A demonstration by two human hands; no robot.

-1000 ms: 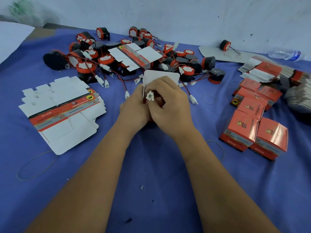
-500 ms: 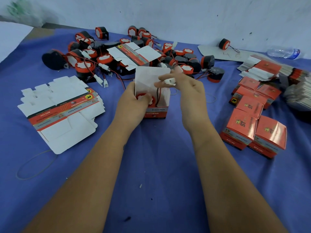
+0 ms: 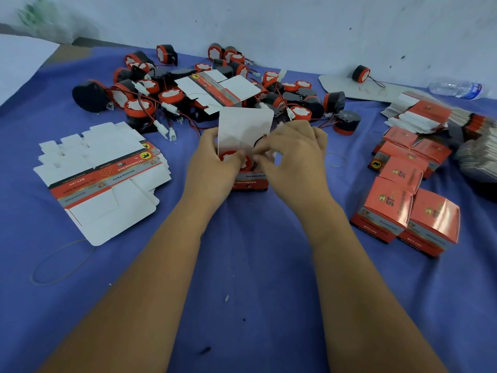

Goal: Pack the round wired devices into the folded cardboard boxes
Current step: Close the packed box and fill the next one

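**Q:** What changed just now?

**Me:** Since half a second ago my right hand [image 3: 293, 157] has dropped from above the box [image 3: 250, 181] down to its open mouth, and the white plug it held up is out of sight now. My left hand [image 3: 212, 168] has stayed on the box's left side.

**Q:** Where's the device?

**Me:** Inside the box, red rim up, device [image 3: 232, 158] showing just under my left thumb. It sits between my two hands, nearer the left one. Its wire [image 3: 258, 141] loops up above the box's mouth to my right fingers.

**Q:** What are the hands holding?

**Me:** Left hand wraps the box's left wall, thumb curled over the edge onto the device. Right fingers are bent and pinched together at the mouth, on the wire as far as I can see; the exact grip is blurred. The box's white lid flap [image 3: 244, 127] stands upright behind both hands.

**Q:** And around the box?

**Me:** Behind it, the heap of loose devices [image 3: 150, 100]. Left of it, a stack of flat blanks [image 3: 102, 173]. Right of it, closed boxes [image 3: 408, 208]. Just right of my right hand lies a rubber band [image 3: 336, 160]. All on the blue cloth [image 3: 255, 265].
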